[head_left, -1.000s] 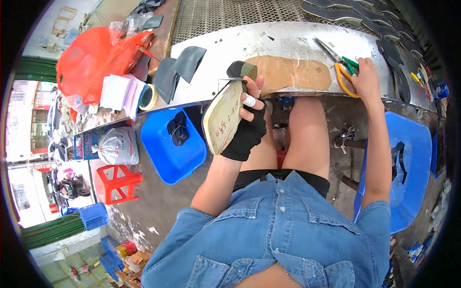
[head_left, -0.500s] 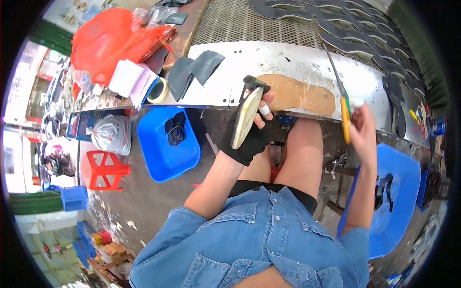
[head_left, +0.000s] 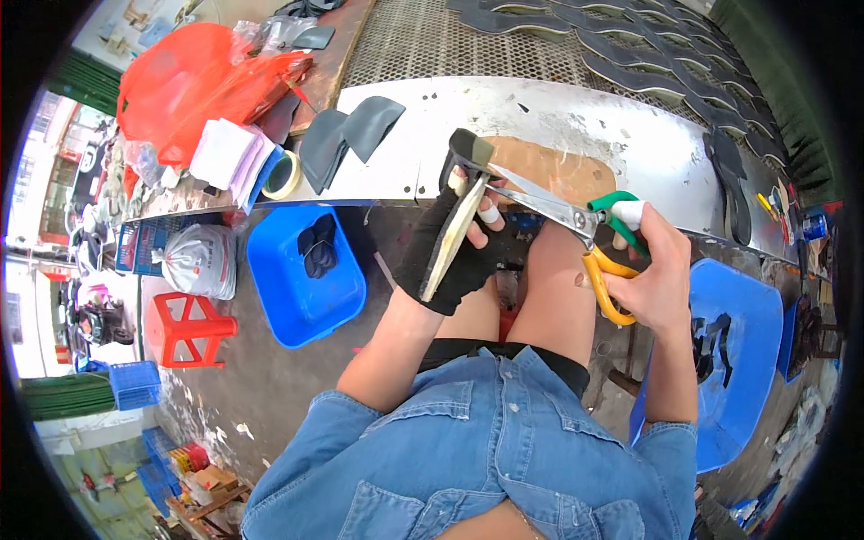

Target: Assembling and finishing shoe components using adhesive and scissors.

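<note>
My left hand, in a black fingerless glove, is closed around a shoe sole held on edge, its pale side showing. A dark flap of sheet material sticks up from the sole's far end. My right hand has its fingers in the green and orange handles of a pair of scissors. The blades are spread and point left, their tips beside the base of the flap; whether they touch it I cannot tell. White wraps cover a finger on each hand. Beyond the blades, a tan sole-shaped board lies on the bench.
Dark soles lie in rows on the mesh behind the metal bench edge. Dark sheet pieces, a tape roll and a red bag sit left. Blue tubs stand on both sides below the bench.
My right hand has brought the scissors left from the bench edge to the sole's far end, and their blades have opened. The left hand still holds the sole, now showing it more edge-on.
</note>
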The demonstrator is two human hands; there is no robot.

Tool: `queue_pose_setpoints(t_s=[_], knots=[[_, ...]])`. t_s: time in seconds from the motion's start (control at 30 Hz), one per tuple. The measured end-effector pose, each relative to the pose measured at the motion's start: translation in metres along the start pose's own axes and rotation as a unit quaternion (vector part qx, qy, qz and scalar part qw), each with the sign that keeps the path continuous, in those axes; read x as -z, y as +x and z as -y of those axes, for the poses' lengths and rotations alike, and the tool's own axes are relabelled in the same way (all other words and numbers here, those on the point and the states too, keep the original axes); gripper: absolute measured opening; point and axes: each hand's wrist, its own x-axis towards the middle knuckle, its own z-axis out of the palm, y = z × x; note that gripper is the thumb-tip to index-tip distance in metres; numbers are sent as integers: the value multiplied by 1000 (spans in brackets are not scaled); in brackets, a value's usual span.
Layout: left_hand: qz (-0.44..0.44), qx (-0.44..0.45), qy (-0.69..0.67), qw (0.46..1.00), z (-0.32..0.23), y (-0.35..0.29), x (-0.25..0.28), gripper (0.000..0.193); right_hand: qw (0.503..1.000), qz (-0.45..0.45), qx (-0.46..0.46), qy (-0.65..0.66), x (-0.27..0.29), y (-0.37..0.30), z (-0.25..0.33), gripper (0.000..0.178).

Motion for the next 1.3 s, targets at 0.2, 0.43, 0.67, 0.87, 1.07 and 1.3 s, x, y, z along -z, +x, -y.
queue_pose_setpoints(t_s=[0.2, 0.43, 0.67, 0.87, 1.07, 1.3], knots=[[47, 54, -45, 996, -3, 1, 12, 66, 1000, -13, 5, -5, 0, -3, -1, 50], [21, 42, 34, 998, -5, -3, 11, 66, 999, -24, 11, -24, 0, -5, 2, 49], [7, 40, 71, 997, 0, -4, 6, 62, 995, -71, 49, -57, -6, -11, -2, 49], [-87, -15, 165, 982, 6, -4, -3, 59, 993, -74, 55, -73, -3, -14, -3, 50], [-126, -33, 245, 961, 16, -1, -21, 57, 996, -59, 39, -51, -2, -23, -12, 46], [-230, -196, 457, 836, 11, 22, -21, 52, 992, -89, -62, -58, -17, -23, -62, 41]])
